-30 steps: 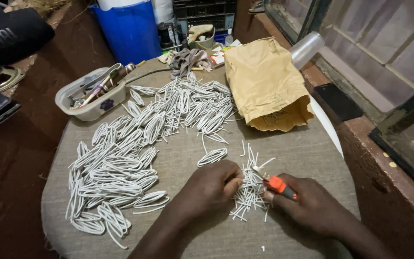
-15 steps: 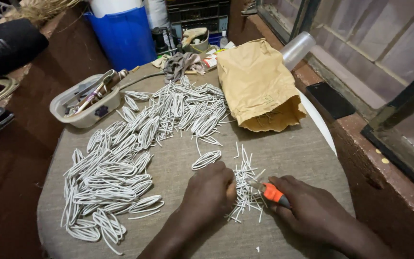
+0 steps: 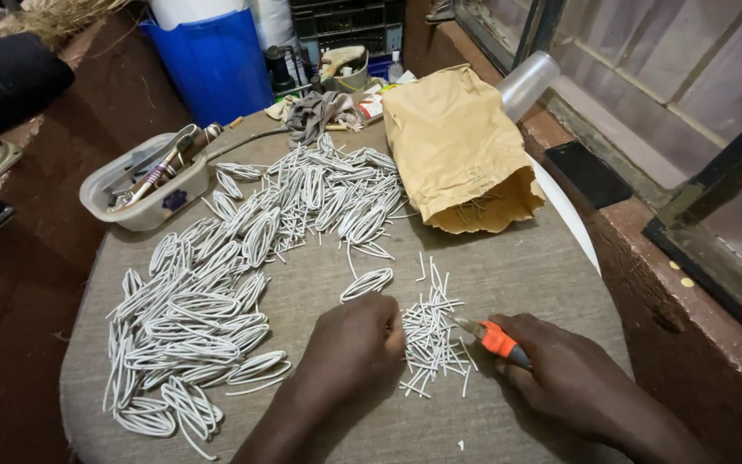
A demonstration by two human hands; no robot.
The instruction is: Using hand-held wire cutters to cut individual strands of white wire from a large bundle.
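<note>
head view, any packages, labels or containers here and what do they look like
Paper bag: far right of the table, lying flat, tan, crumpled, mouth open toward the person.
Plastic tub: far left edge, whitish, rectangular, holding tools.
Blue bin: behind the table, tall, white top.
Small packet: beside the bag's far end, red and white, blurred.
</note>
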